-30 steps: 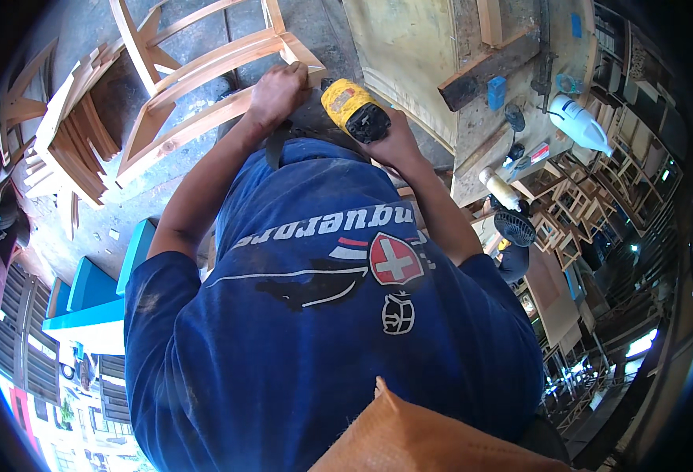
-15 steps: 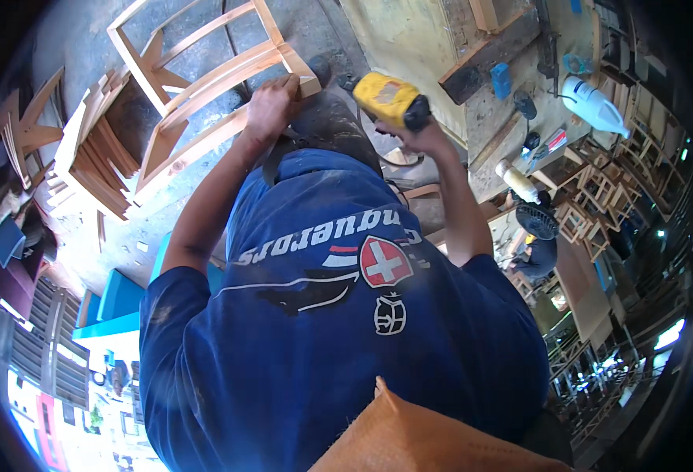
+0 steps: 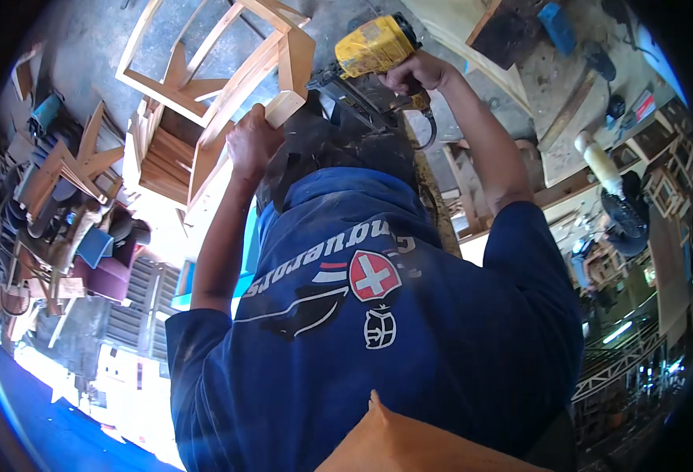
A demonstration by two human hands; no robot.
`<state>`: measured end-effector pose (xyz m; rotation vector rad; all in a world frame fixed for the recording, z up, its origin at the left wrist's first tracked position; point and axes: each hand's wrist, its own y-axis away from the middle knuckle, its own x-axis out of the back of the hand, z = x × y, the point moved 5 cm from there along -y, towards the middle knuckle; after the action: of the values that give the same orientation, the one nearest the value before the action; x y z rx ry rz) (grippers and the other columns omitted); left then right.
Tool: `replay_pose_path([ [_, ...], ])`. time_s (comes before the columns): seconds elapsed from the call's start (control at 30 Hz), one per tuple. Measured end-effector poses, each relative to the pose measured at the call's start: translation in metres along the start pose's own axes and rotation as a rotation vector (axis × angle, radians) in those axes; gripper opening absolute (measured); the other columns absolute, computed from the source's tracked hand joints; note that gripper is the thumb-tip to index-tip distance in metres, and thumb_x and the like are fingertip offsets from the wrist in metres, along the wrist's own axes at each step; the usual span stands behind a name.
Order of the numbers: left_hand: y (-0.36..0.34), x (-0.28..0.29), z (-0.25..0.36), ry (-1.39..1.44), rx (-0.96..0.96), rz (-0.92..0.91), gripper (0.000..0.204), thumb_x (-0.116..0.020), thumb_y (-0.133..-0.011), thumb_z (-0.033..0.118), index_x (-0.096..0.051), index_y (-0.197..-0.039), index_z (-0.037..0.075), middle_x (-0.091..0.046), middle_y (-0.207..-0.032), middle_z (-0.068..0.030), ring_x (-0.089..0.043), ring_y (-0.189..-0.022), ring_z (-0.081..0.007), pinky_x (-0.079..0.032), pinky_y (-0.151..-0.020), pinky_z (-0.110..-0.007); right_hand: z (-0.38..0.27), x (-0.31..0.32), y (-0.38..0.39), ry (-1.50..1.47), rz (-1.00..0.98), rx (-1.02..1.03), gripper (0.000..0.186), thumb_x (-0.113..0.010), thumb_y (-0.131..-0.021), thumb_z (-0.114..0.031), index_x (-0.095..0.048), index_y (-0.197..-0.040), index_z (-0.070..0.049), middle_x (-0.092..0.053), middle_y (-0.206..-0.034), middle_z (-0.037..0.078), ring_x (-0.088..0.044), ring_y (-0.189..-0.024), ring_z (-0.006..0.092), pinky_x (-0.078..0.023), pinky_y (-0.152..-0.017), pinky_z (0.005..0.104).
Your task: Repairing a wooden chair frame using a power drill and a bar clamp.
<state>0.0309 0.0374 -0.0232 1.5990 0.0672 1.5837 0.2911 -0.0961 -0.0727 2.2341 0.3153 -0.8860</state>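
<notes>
**Fingers clamped on frame and nail gun, both now higher and larger in view**

Fingers of the left hand wrap tightly around a pale wooden block end of the wooden chair frame, pressed together in a full grip. The right hand closes around the handle of the yellow nail gun, fingers curled shut; individual fingertips there cannot be made out.

Compared with half a second ago, the nail gun has moved from the right of the frame's corner to sit just beside it, its dark nose nearly touching the upright post. The frame itself has swung up and fills more of the upper view, and the left hand has shifted along the rail to the block end.

The person in the blue printed shirt stands between the camera and the chair frame, the dark-haired head hiding the frame's lower right part. Left of the frame, a second wooden chair frame rests on the concrete floor, and further left lies a heap of wood offcuts. Right of the frame, beyond the nail gun, stands a workbench.

Both arms are raised, elbows bent, the right forearm angled inward toward the frame, the left rising nearly straight.
</notes>
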Motion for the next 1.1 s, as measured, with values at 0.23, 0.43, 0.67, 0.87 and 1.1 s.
replay_pose_path([
  [0.23, -0.001, -0.002, 0.007, -0.057, -0.015, 0.035, 0.024, -0.067, -0.072, 0.026, -0.057, -0.077, 0.006, -0.066, -0.075, -0.0191, -0.066, -0.068, -0.0384, -0.052, -0.063, -0.049, 0.016, 0.015, -0.019, -0.072, -0.047, -0.022, 0.011, -0.061, -0.072, -0.007, -0.055, -0.078, 0.000, -0.048, -0.059, 0.003, -0.043, -0.046, 0.0089, -0.037, -0.047, 0.0260],
  [0.43, 0.000, 0.000, 0.011, -0.002, -0.031, 0.102, 0.024, -0.068, -0.072, 0.025, -0.056, -0.075, 0.004, -0.064, -0.071, -0.0230, -0.065, -0.069, -0.0419, -0.052, -0.064, -0.050, 0.025, 0.021, -0.027, -0.017, -0.035, -0.048, 0.010, -0.060, -0.071, -0.008, -0.055, -0.075, -0.001, -0.046, -0.057, 0.002, -0.042, -0.045, 0.0089, -0.036, -0.045, 0.0261],
  [0.67, 0.001, -0.003, 0.008, -0.010, -0.027, 0.097, 0.024, -0.069, -0.072, 0.024, -0.059, -0.079, 0.004, -0.066, -0.073, -0.0229, -0.066, -0.069, -0.0402, -0.054, -0.064, -0.049, 0.025, 0.021, -0.032, -0.192, -0.074, -0.144, 0.008, -0.067, -0.070, -0.004, -0.061, -0.073, 0.000, -0.055, -0.059, 0.005, -0.050, -0.047, 0.0120, -0.039, -0.047, 0.0261],
  [0.87, 0.001, -0.002, 0.008, -0.008, -0.018, 0.095, 0.023, -0.069, -0.073, 0.024, -0.058, -0.078, 0.004, -0.066, -0.073, -0.0220, -0.067, -0.070, -0.0395, -0.054, -0.063, -0.048, 0.024, 0.022, -0.034, -0.184, -0.049, -0.162, 0.007, -0.066, -0.070, -0.004, -0.059, -0.070, -0.001, -0.054, -0.058, 0.005, -0.050, -0.047, 0.0119, -0.039, -0.046, 0.0259],
  [1.1, 0.001, -0.001, 0.009, -0.001, -0.012, 0.086, 0.023, -0.070, -0.073, 0.024, -0.058, -0.077, 0.004, -0.066, -0.073, -0.0216, -0.067, -0.068, -0.0394, -0.055, -0.062, -0.048, 0.021, 0.023, -0.032, -0.132, -0.105, -0.116, 0.009, -0.065, -0.072, -0.005, -0.057, -0.067, -0.002, -0.051, -0.057, 0.004, -0.047, -0.047, 0.0123, -0.037, -0.047, 0.0271],
])
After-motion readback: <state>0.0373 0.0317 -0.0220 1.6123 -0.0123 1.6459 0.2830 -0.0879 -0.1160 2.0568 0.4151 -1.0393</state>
